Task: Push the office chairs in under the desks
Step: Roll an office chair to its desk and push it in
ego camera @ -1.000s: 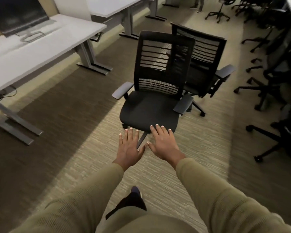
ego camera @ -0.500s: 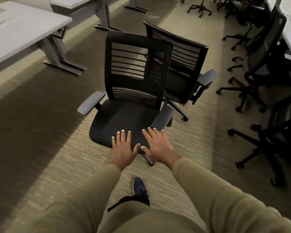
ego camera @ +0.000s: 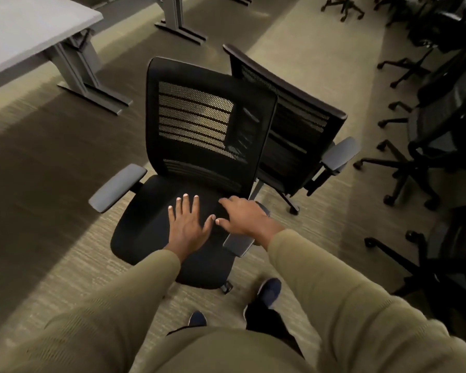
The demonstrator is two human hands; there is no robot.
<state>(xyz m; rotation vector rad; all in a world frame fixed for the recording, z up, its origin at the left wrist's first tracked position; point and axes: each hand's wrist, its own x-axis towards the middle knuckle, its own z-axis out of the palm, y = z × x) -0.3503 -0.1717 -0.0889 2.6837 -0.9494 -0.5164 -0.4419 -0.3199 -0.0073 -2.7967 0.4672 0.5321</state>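
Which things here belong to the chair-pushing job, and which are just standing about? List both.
For the job:
- near chair, with the left hand open over its seat and the right hand open over its armrest
- second chair, just behind it
- desk, upper left

Just about:
- dark chairs at right, not being handled
- far desk legs
- carpet

Open carpet (ego camera: 51, 170) lies left of the near chair (ego camera: 151, 224); a second chair (ego camera: 301, 135) crowds its right.
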